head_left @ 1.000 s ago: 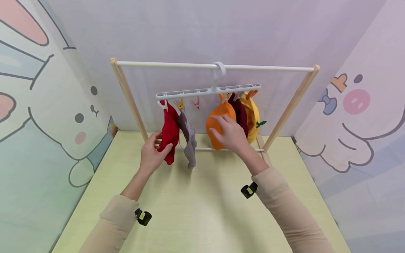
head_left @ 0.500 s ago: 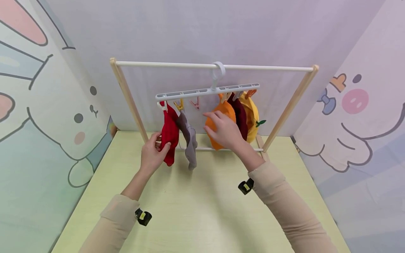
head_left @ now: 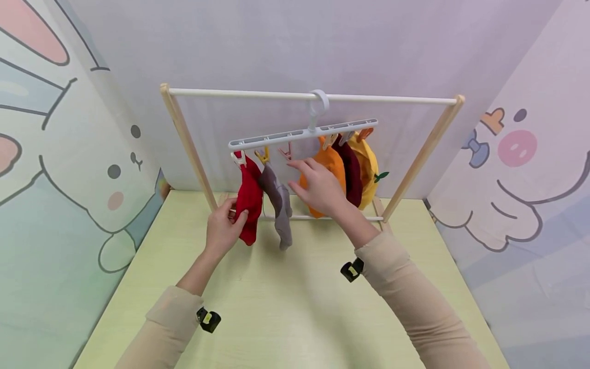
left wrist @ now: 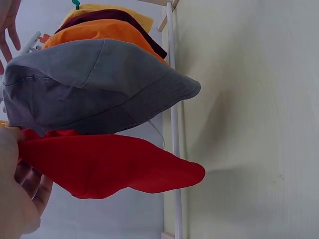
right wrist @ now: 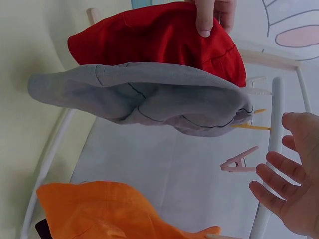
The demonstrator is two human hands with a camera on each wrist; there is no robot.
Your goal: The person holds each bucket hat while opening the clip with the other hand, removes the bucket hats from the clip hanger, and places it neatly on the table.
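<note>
My left hand pinches the edge of a red bucket hat between thumb and fingers; a white clip holds that hat's top. Beside it a grey bucket hat hangs from a yellow clip. My right hand is open, fingers spread, overlapping the orange hat in the head view. In the right wrist view this hand holds nothing, near a bare pink clip. The clips hang from a white hanger.
The hanger hooks over the top rail of a wooden-sided rack. A maroon hat and a yellow hat with a green leaf hang at the right. Beneath is a pale yellow table; printed cloth walls stand around.
My right hand has moved left, from over the orange hat toward the pink clip. The red and grey hats and the hanger's left end have shifted slightly right. My left hand keeps its hold.
</note>
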